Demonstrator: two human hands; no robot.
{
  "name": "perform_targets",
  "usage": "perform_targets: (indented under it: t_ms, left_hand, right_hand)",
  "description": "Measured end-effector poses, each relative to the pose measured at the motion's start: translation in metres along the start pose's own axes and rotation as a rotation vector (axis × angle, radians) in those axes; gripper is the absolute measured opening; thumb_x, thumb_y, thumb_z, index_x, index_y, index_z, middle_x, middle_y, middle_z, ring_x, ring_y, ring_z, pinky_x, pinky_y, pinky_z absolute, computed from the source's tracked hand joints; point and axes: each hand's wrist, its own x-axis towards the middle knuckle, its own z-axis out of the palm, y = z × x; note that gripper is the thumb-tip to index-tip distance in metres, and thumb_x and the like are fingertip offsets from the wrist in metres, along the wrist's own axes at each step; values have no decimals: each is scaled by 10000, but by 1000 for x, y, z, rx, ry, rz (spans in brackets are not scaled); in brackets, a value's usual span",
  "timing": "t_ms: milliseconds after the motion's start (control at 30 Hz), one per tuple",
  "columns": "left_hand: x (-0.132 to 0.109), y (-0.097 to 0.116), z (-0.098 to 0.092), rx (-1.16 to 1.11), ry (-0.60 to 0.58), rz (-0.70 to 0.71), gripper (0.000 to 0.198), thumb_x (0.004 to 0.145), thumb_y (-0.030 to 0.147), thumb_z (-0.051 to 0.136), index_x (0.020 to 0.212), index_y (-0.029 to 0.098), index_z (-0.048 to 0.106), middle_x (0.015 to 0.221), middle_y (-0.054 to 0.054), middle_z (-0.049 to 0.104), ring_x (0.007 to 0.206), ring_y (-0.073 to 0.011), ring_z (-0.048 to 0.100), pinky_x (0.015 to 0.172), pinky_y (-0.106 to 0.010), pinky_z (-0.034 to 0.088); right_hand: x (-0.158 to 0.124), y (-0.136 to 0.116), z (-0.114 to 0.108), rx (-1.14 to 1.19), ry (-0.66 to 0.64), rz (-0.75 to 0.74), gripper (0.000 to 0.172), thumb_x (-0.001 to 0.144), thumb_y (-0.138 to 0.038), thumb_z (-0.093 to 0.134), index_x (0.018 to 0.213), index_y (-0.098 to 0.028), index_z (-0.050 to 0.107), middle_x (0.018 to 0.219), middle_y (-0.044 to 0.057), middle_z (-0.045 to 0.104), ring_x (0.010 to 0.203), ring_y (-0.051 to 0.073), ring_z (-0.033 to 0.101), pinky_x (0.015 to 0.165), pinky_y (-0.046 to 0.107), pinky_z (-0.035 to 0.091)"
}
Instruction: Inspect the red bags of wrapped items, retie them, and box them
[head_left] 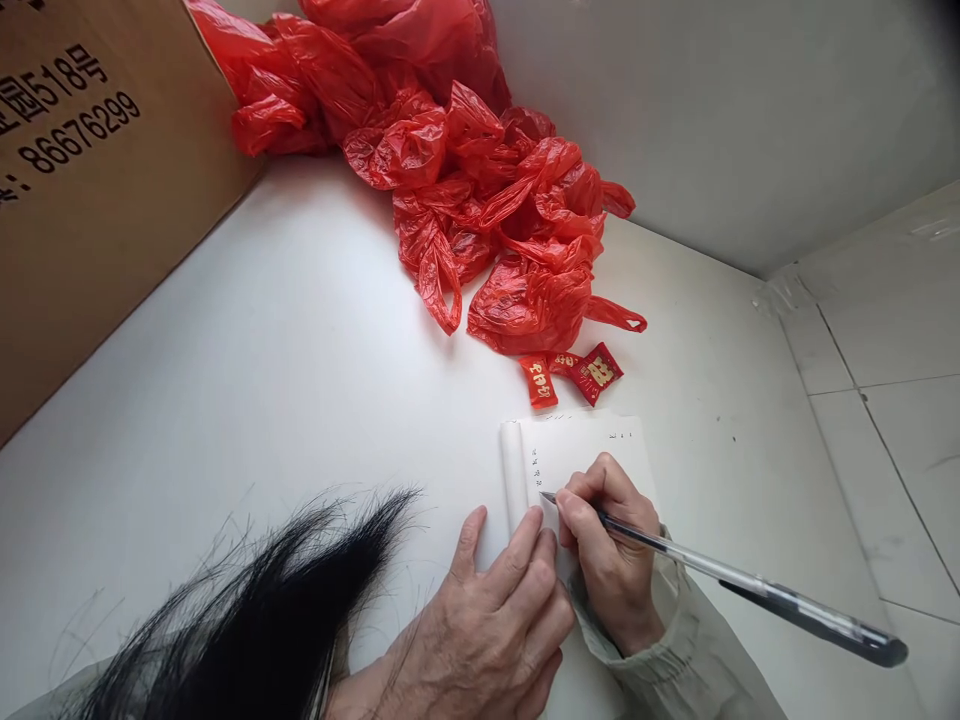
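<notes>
While the right hand (607,550) is pinching a pen (735,580), tip touching the page, the left hand (495,620) is pressing flat, fingers spread, on the white notebook (577,450) lying on the white table (262,380). Writing seems underway, few marks down; a further line is calling for a firmly pinned page. Red candy packets (574,375) and crumpled red bags (480,190) are lying beyond.

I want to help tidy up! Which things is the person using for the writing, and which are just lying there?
In use: pen in the right hand; notebook held down by the left hand.
Lying about: red plastic bags; red packets; cardboard box.
</notes>
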Motion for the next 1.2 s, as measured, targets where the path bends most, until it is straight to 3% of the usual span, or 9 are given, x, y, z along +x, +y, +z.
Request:
perform_targets:
  t_ms: [267,1200]
  left_hand:
    - [0,2,1,1,-34,-12,186,920,319,476,991,188,587,1272,-98,566,1335,-304,338,1059,-554,158]
    - [2,-2,2,1,-34,17,237,932,313,441,1056,168,581,1278,-127,556,1337,-297,324,1067,-551,117]
  right_hand:
    - [2,-3,1,4,-3,2,244,865,-209,501,657,-221,374,530,-80,369,462,81,335,464,231,307]
    - [2,-7,2,-69,-13,-14,231,853,-185,489,661,-217,365,530,-86,367,465,75,352,474,223,324]
